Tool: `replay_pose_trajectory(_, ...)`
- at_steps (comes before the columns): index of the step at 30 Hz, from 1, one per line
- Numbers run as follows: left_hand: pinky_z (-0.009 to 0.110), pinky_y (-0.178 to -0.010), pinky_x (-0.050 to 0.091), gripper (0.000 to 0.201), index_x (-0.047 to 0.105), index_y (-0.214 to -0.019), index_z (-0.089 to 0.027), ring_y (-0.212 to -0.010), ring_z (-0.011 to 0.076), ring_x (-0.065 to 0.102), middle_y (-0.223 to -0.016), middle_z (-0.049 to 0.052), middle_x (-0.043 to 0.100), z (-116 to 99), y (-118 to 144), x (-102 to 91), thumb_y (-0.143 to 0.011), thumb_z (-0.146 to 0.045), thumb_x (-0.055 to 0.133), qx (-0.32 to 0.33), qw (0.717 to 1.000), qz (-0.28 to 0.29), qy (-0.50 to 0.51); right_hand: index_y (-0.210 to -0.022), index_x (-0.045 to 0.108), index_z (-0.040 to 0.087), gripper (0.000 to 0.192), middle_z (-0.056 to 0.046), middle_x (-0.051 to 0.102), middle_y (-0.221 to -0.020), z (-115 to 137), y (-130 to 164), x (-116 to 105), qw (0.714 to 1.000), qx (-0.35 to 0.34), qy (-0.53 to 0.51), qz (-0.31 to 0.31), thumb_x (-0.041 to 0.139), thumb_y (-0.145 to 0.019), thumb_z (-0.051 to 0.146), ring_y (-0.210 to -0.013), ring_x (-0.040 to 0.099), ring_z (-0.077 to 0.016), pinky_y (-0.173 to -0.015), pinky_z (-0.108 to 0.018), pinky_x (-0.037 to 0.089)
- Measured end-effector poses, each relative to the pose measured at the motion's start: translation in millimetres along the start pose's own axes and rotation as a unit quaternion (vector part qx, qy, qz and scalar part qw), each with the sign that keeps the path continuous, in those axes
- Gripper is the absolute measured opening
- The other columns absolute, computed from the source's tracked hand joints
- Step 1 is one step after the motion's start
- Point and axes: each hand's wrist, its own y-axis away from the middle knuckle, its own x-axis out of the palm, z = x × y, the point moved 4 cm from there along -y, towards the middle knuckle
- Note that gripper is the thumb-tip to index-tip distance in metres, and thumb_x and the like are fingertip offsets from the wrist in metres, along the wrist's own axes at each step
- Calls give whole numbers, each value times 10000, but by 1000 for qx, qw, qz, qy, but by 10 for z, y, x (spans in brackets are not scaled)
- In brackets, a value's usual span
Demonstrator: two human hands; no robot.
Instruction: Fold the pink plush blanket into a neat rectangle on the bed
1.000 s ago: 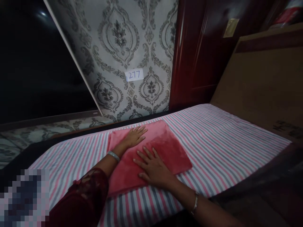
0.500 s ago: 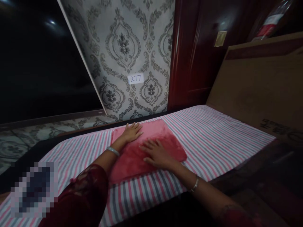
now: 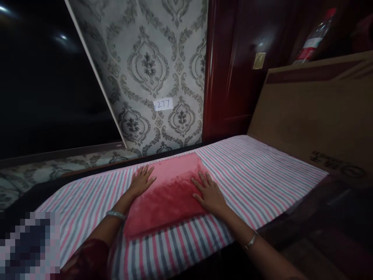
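Note:
A plush pinkish-red cloth [image 3: 171,194], roughly rectangular and flat, lies on a striped sheet [image 3: 247,171] of pink, grey and white. Its far part looks lighter than its near part. My left hand [image 3: 142,181] rests on the cloth's left edge with fingers spread. Over at the right side, my right hand [image 3: 210,193] lies flat on the same cloth, its fingers also apart. Neither hand grips anything. Whether the cloth is folded or a single pad I cannot tell.
A large dark screen [image 3: 52,85] stands at the left before patterned wallpaper [image 3: 148,66]. A paper marked 277 [image 3: 163,104] is on the wall. To the right are a cardboard box [image 3: 314,116], a plastic bottle [image 3: 313,41] and a dark red door frame [image 3: 221,77].
My hands have moved apart over the cloth, the left toward its left edge and the right toward its right edge. The camera view has shifted slightly.

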Motion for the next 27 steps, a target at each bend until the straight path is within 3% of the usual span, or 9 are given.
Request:
replay_pose_trajectory(2, 634, -1157, 204, 641, 334, -1565, -236, -1523, 362, 145, -1653, 147, 188, -60, 94, -135, -990, -513, 396, -7, 1000, 12, -1, -1543, 368, 331, 599, -76, 189, -1667, 9, -42, -106, 1000, 2, -2, 4, 450, -991, 546, -1525, 91, -388, -1151, -626, 216)
replay_pose_trajectory(5, 648, -1169, 144, 683, 338, -1564, -241, -1522, 374, 140, -1651, 146, 192, -239, 432, -234, -959, -543, 436, 35, 999, -14, -12, -1550, 356, 319, 582, -79, 195, -1665, 5, -90, -247, 999, 6, 4, -44, 429, -1006, 510, -1529, 97, -364, -1167, -637, 151)
replay_pose_trajectory(8, 651, -1174, 128, 682, 364, -1551, -303, -1521, 375, 158, -1645, 108, 236, -423, 860, -98, -928, -551, 486, 84, 995, -48, -15, -1560, 338, 296, 601, -93, 187, -1667, -14, -83, -194, 998, 12, 2, -57, 430, -1004, 504, -1529, 111, -356, -1162, -611, 203)
replay_pose_trajectory(11, 666, -1158, 171, 646, 415, -1528, -284, -1512, 390, 186, -1637, 120, 256, -500, 1114, 117, -931, -518, 493, 67, 996, -59, -9, -1557, 350, 278, 606, -99, 192, -1666, -39, -53, -19, 999, 19, -17, -30, 431, -1001, 505, -1518, 162, -366, -1109, -553, 342)
replay_pose_trajectory(13, 670, -1156, 176, 625, 434, -1519, -274, -1507, 392, 200, -1631, 123, 272, -520, 1156, 183, -937, -495, 496, 56, 996, -69, -3, -1558, 348, 270, 604, -98, 175, -1670, -68, -50, 56, 999, 20, -30, -36, 433, -1001, 488, -1516, 166, -371, -1087, -532, 382)
replay_pose_trajectory(17, 654, -1164, 186, 608, 459, -1502, -276, -1505, 376, 223, -1621, 120, 308, -506, 1164, 119, -937, -492, 520, 61, 995, -74, 30, -1509, 440, 206, 564, -112, 265, -1642, -222, -47, 103, 994, -15, -86, -66, 420, -990, 425, -1515, 209, -318, -1146, -518, 331)
replay_pose_trajectory(21, 585, -1187, 230, 586, 475, -1486, -252, -1498, 332, 268, -1615, 109, 334, -283, 1332, 9, -938, -455, 511, 16, 980, -147, 131, -1467, 480, 120, 614, -152, 477, -1520, -614, 110, 106, 963, 26, -228, -142, 310, -978, 451, -1420, 427, -264, -1177, -464, 321)
replay_pose_trajectory(24, 493, -1101, 422, 631, 457, -1479, -167, -1352, 316, 506, -1503, 168, 491, 72, 1512, 83, -918, -440, 548, -150, 920, -179, 315, -1381, 571, 107, 663, -165, 611, -1382, -892, 231, 143, 937, 118, -292, -149, 271, -951, 513, -1310, 552, -287, -1136, -460, 386)
replay_pose_trajectory(27, 377, -894, 570, 692, 411, -1482, -105, -1071, 258, 699, -1223, 173, 686, 281, 1628, 242, -930, -493, 567, -265, 804, -118, 519, -1342, 606, 107, 676, -168, 630, -1355, -978, 198, 162, 933, 151, -305, -118, 304, -919, 540, -1281, 577, -293, -1100, -443, 428)
